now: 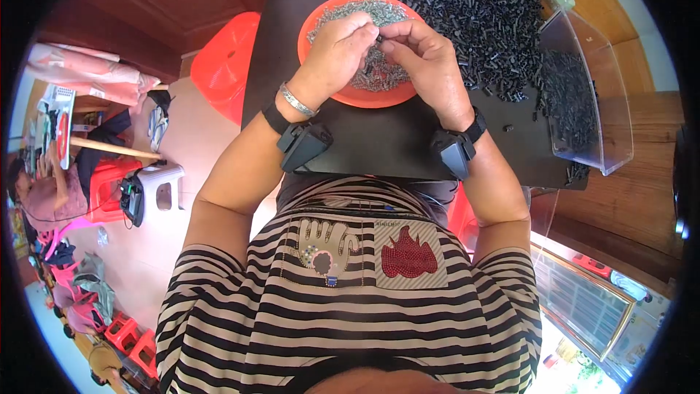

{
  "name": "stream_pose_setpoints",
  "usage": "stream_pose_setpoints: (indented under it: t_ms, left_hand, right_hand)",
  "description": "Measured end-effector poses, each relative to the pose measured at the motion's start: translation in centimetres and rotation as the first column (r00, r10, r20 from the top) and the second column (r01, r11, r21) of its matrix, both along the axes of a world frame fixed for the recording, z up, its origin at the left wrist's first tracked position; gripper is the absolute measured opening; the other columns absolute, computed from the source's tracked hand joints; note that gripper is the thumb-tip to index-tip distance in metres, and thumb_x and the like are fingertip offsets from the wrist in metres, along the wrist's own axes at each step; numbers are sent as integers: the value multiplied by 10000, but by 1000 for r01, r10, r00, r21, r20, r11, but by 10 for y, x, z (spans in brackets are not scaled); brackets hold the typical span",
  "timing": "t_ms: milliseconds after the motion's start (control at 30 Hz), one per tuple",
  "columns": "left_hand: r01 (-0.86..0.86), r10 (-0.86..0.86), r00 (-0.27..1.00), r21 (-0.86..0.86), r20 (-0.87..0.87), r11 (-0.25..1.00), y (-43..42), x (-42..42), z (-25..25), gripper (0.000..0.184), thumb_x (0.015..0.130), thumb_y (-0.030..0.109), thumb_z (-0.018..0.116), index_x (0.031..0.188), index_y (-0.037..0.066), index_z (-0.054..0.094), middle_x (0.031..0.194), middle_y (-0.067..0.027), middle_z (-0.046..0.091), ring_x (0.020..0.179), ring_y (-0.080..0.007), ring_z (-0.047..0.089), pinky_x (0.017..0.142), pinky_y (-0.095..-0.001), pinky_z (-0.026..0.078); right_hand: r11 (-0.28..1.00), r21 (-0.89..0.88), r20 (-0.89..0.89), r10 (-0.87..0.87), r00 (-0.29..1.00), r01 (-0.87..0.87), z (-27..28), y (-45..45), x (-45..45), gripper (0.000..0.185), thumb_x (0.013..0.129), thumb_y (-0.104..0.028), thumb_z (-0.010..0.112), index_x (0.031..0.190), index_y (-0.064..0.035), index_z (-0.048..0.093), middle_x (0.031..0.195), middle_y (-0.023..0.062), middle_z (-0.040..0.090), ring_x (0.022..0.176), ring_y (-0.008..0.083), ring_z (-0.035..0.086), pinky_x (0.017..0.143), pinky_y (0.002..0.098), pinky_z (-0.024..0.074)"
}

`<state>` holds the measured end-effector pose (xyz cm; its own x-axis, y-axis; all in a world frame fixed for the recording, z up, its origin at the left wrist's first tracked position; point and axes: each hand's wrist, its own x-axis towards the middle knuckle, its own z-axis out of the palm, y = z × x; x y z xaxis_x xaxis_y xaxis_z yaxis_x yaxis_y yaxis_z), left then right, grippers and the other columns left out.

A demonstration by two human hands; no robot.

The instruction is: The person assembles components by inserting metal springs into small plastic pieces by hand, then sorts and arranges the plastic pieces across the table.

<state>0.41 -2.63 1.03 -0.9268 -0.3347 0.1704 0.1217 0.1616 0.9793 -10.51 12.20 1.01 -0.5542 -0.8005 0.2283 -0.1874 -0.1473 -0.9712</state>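
- and here at the centre, your left hand (337, 52) has thumb and fingers drawn together, pinching at a small dark piece (379, 39).
- your right hand (432, 66) meets it, thumb and forefinger closed in on the same piece; whether a metal bit is caught between them too, i cannot tell.
- so the step in hand looks like close two-handed fingertip work on that one piece, up over the bowl.
- from this hold, the next move calls for a steady left pinch and a small, controlled adjustment from your right fingertips, with no wide swing.
- right below, the orange bowl (370, 101) carries a spread of small metal pieces (388, 77), within easy reach of both hands.
- out past your right hand, a big heap of black pieces (477, 11) covers the far side of the dark table (364, 142).
- farther right, a clear bin (617, 120) lies open towards you, more black pieces in it.
- one stray black piece (508, 128) sits alone, short of the heap.
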Motion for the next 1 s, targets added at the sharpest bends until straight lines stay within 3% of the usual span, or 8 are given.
stream_pose_setpoints:
  t_ms: [67,233,533,633,1000]
  left_hand:
    - [2,-3,1000,-49,-18,999,-1,0,-2,268,1022,281,491,863,72,544,728,21,509,636,-73,497,577,-225,412]
    - [-11,14,999,59,-34,998,-3,1,2,265,1023,285,499,878,70,557,748,12,538,652,-87,534,597,-231,430]
    - [59,-54,998,318,-26,946,-3,2,6,269,1016,298,499,900,63,561,757,-12,554,658,-132,557,634,-269,453]
    - [79,-70,997,378,-38,923,-4,2,7,271,1018,297,500,907,56,553,762,-20,557,658,-148,557,638,-281,452]
    - [163,-134,986,434,-95,886,-4,4,7,268,1039,278,479,943,38,550,786,-43,551,669,-159,551,651,-295,454]
  right_hand:
    - [1000,0,5,-9,1000,9,0,1,2,186,942,-26,669,1126,3,674,1023,45,716,926,87,658,846,251,540]
    - [996,86,12,-10,1000,9,5,3,0,206,950,-49,662,1150,-3,682,1010,30,710,914,82,649,834,239,536]
    - [997,14,222,66,973,-71,7,5,-2,192,955,-81,666,1126,2,692,942,19,709,819,78,618,767,239,514]
    - [997,4,218,71,973,-74,8,5,-2,189,948,-79,676,1119,2,692,946,23,707,821,83,618,769,245,515]
    - [997,-71,204,42,978,-28,17,10,3,164,907,-21,719,1069,-19,700,1002,29,718,939,91,653,880,257,522]
